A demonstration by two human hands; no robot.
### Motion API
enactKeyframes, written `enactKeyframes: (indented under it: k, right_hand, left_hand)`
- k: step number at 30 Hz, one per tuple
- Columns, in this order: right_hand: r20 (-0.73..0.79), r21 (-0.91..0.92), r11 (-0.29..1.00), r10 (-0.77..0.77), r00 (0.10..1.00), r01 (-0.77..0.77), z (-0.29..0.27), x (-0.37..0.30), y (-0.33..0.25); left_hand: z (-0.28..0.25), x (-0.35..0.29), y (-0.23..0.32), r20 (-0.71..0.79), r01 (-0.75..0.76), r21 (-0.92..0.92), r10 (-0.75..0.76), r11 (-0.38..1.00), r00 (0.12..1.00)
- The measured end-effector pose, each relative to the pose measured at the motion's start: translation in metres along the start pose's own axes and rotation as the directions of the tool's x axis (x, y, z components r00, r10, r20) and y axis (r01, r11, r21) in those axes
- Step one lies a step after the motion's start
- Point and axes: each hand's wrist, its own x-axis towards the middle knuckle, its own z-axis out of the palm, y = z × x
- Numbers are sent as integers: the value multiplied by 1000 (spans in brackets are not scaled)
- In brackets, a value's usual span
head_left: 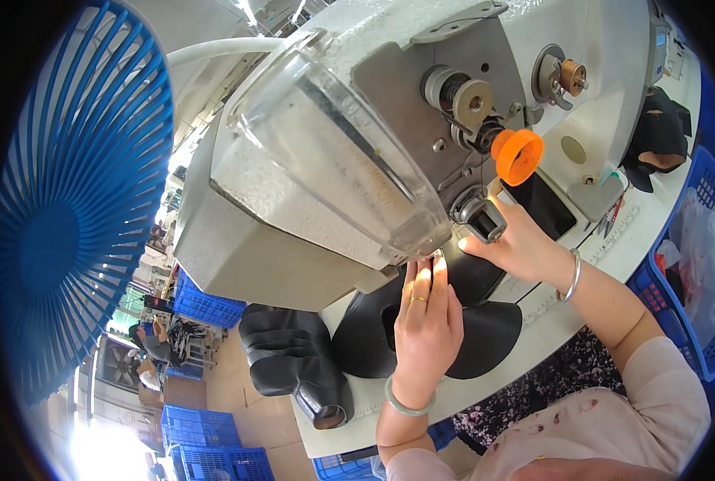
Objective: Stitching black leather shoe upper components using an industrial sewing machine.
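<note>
A white sewing machine (309, 232) fills the upper middle, its lit needle area hidden behind the head. Under it lies a black, smooth, leather-like piece (486, 341) with curved edges. My left hand (429, 325) rests on this piece close to the needle area, fingers stretched forward and flat. Just right of the needle area, my right hand (526, 244) has its thumb on the piece and apart from the forefinger; its other fingers are partly hidden. A stack of similar black pieces (285, 345) hangs over the table's left end.
A blue fan (52, 240) stands at far left. On the white table (614, 240) are a dark phone-like slab (542, 204), small snips (610, 216) and black pieces (658, 136) at far right. A blue basket (694, 329) with plastic bags sits right; blue crates (205, 429) stand lower left.
</note>
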Motion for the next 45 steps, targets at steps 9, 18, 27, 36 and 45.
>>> enactKeyframes:
  k: [9, 18, 27, 36, 45]
  right_hand:
    - [168, -98, 990, 118, 979, -102, -17, 19, -20]
    - [129, -258, 965, -6, 992, 40, -16, 21, -17]
    - [-303, -94, 938, -347, 887, 335, 13, -13, 60]
    - [-88, -306, 843, -487, 869, 442, -15, -13, 24]
    - [-38, -236, 893, -403, 914, 384, -19, -17, 30]
  left_hand:
    - [3, -1, 10, -12, 63, 40, -63, 997, 998]
    - [-7, -17, -8, -79, 192, -134, -203, 972, 976]
    - [75, -63, -15, 56, 328, -785, -467, 525, 882]
    - [90, -40, 26, 59, 341, -882, -643, 325, 764]
    - [25, -70, 22, 523, 116, -654, -336, -747, 783]
